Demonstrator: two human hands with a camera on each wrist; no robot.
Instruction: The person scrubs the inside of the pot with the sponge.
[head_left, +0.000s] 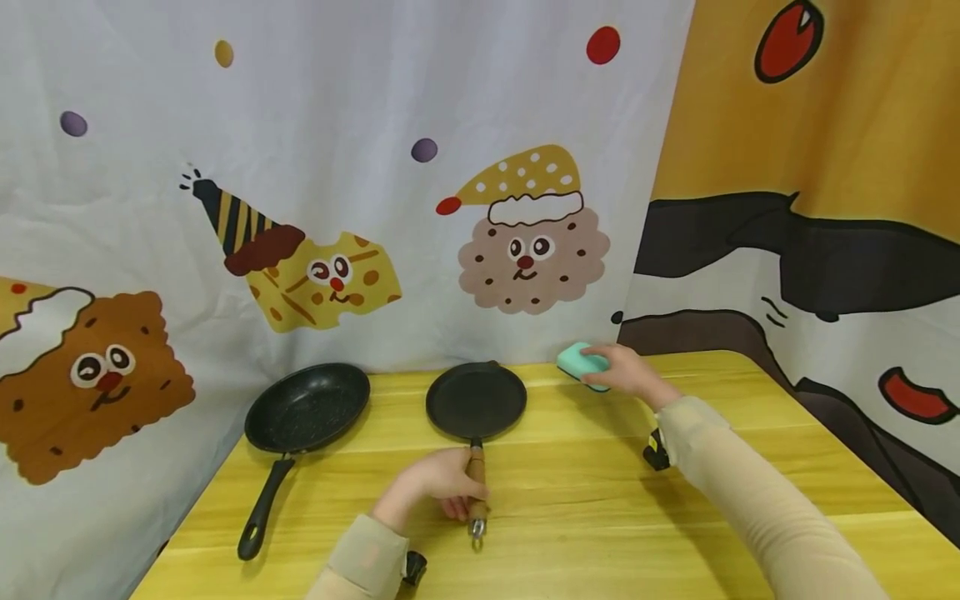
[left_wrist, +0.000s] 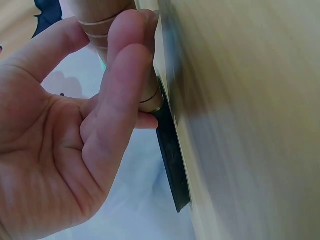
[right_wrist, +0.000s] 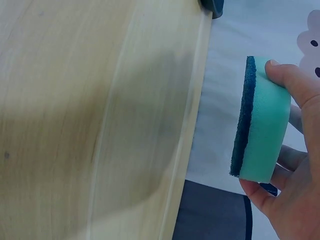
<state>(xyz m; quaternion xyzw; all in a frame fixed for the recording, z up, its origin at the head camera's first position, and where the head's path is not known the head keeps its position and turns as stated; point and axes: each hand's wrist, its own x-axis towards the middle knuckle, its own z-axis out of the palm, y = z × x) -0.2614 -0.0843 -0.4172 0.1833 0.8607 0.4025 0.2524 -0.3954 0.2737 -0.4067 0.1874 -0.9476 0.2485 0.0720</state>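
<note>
My left hand (head_left: 447, 481) grips the wooden handle (head_left: 477, 477) of a flat black griddle pan (head_left: 476, 401), which lies near the back of the table. In the left wrist view the fingers (left_wrist: 122, 75) curl round the brown handle (left_wrist: 102, 17), and the dark pan (left_wrist: 172, 165) shows edge-on by the tabletop. To the right, my right hand (head_left: 626, 372) holds a mint-green sponge (head_left: 577, 362) at the table's far edge. Seen from the right wrist, the thumb and fingers pinch the sponge (right_wrist: 270, 125) by its sides, its dark scouring layer facing the table, above which it is raised.
A deeper black frying pan (head_left: 309, 408) stands at the table's left, its black handle (head_left: 266, 508) pointing towards me. Behind the wooden table (head_left: 585, 517) hangs a white cloth (head_left: 337, 108) with cartoon prints, and a patterned cloth (head_left: 825, 150) covers the right side.
</note>
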